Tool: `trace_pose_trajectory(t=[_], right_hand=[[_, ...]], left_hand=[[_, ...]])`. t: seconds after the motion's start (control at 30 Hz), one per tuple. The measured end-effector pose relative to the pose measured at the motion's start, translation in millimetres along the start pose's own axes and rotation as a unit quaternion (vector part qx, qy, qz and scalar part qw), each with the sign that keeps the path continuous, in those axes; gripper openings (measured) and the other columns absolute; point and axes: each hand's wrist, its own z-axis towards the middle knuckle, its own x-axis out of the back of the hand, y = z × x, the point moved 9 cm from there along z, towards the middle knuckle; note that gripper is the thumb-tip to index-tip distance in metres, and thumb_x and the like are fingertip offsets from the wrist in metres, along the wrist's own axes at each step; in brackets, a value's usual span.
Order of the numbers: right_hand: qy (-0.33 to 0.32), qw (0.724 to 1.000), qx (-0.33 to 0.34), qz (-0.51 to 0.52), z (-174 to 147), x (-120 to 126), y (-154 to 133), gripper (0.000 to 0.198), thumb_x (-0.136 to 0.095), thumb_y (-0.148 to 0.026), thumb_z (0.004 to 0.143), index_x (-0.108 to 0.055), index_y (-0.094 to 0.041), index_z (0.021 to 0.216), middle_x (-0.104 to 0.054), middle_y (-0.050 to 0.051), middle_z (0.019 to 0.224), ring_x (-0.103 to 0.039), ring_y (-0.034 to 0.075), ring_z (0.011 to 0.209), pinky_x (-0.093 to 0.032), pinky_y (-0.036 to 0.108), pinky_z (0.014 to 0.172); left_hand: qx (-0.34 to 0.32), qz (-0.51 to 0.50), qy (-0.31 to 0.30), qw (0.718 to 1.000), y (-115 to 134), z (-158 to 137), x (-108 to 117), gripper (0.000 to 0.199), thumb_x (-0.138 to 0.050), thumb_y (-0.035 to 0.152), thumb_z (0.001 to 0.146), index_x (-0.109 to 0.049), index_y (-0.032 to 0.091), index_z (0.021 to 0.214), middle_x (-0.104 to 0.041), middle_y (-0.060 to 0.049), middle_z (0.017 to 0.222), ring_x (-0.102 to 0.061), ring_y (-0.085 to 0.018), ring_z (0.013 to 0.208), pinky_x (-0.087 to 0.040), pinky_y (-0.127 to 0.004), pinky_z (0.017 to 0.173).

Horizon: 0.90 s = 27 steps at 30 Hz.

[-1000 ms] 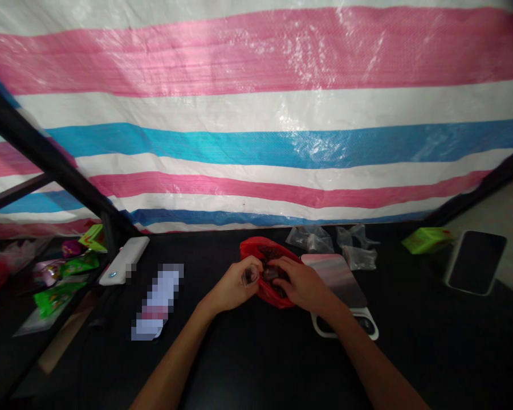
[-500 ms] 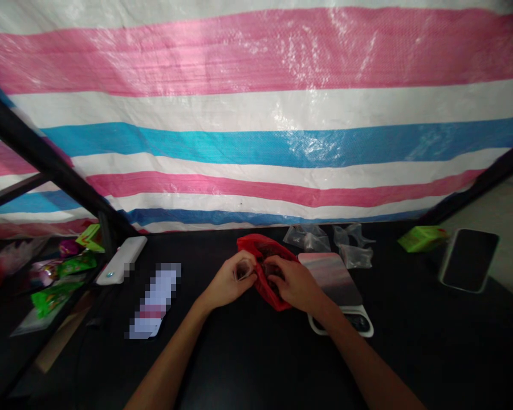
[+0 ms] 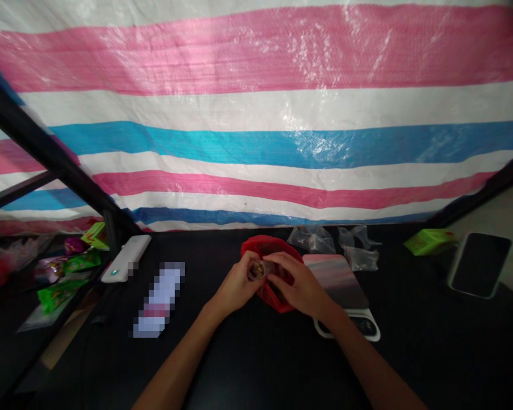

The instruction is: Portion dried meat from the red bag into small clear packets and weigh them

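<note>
My left hand (image 3: 235, 285) is closed around a small clear plastic bag (image 3: 256, 271), whose round mouth faces up. Small yellowish-brown bits show inside it. The fingers of my right hand (image 3: 297, 285) are bent together at the right rim of that mouth; what they pinch, if anything, is hidden. Behind and beneath both hands stands a red plastic bag (image 3: 263, 244), open at the top, its contents mostly covered by the hands. Just right of it lies a kitchen scale (image 3: 336, 279) with a shiny plate, partly under my right wrist.
Crumpled clear bags (image 3: 316, 239) lie behind the scale. At right are a green packet (image 3: 430, 242) and an upright phone (image 3: 479, 265). At left lie a blurred-out phone-like object (image 3: 160, 299), a white device (image 3: 127, 259) and several snack packets (image 3: 81, 262) beyond a black frame bar (image 3: 55, 154).
My right hand has come up out of the red bag to the mouth of the clear bag. Yellowish-brown bits now show inside the clear bag. The view has shifted slightly.
</note>
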Motion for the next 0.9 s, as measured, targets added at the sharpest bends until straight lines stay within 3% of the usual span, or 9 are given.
trace_pose_trajectory(t=[0.2, 0.4, 0.67, 0.9], right_hand=[[0.022, 0.995, 0.063, -0.073, -3.2, -2.3, -13.4, 0.032, -0.06, -0.014, 0.093, -0.062, -0.028, 0.122, -0.064, 0.008, 0.127, -0.061, 0.024, 0.121, -0.05, 0.044, 0.105], [0.024, 0.984, 0.117, -0.129, -7.7, -5.1, -21.1, 0.041, -0.048, -0.015, 0.102, -0.059, -0.033, 0.137, -0.062, 0.006, 0.138, -0.058, 0.023, 0.126, -0.049, 0.046, 0.109], [0.029, 0.984, 0.106, -0.14, -7.0, -2.3, -16.8, 0.045, -0.059, -0.025, 0.099, -0.056, -0.035, 0.143, -0.063, 0.008, 0.132, -0.06, 0.026, 0.123, -0.052, 0.047, 0.105], [-0.009, 0.987, 0.11, -0.121, -5.8, -6.0, -20.7, 0.047, -0.053, -0.016, 0.1, -0.058, -0.037, 0.142, -0.062, 0.005, 0.136, -0.059, 0.024, 0.124, -0.05, 0.047, 0.108]], left_hand=[[-0.011, 0.037, -0.005, 0.999, 5.3, -1.9, -3.7, 0.026, -0.066, 0.022, 0.087, -0.055, 0.02, 0.11, -0.066, -0.001, 0.095, -0.062, -0.016, 0.082, -0.046, -0.026, 0.071], [-0.018, 0.028, -0.008, 0.999, 6.6, -1.3, -4.9, 0.018, -0.067, 0.029, 0.09, -0.057, 0.019, 0.102, -0.067, -0.003, 0.095, -0.061, -0.017, 0.084, -0.047, -0.026, 0.072], [-0.032, 0.021, -0.002, 0.999, 9.8, -0.8, -3.4, 0.016, -0.067, 0.024, 0.089, -0.06, 0.018, 0.102, -0.069, -0.004, 0.098, -0.063, -0.018, 0.087, -0.05, -0.027, 0.077], [-0.047, 0.023, -0.022, 0.998, 17.0, -4.4, -6.2, 0.029, -0.063, 0.02, 0.089, -0.056, 0.02, 0.117, -0.069, -0.004, 0.106, -0.066, -0.018, 0.091, -0.051, -0.028, 0.081]])
